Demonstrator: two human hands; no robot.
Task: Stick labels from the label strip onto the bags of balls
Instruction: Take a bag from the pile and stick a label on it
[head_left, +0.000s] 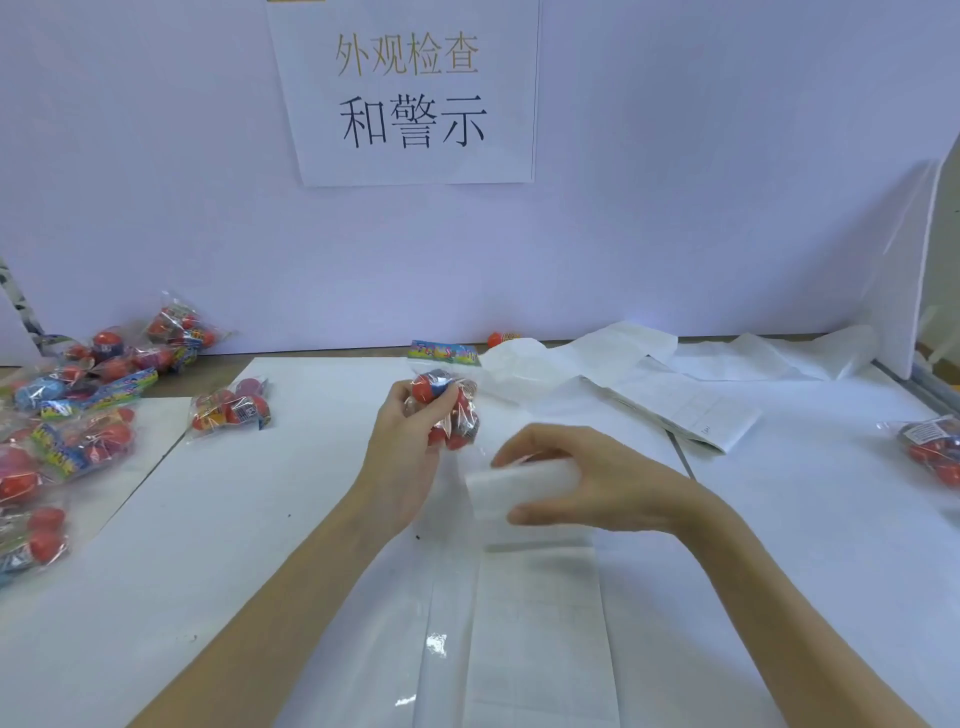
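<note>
My left hand (402, 457) grips a clear bag of red and blue balls (452, 410) above the middle of the table. Just to its right, my right hand (582, 483) pinches the curled-up end of the white label strip (524, 491) between thumb and fingers. The strip (540, 623) runs from that hand down toward the near edge. The image is blurred around the strip, so I cannot tell whether a label is peeled off.
Several bags of balls (78, 410) are piled at the left, one bag (231, 408) lying closer in. Another bag (930, 447) sits at the right edge. Used backing paper (675, 384) trails at the back right. A white wall with a paper sign (410, 93) stands behind.
</note>
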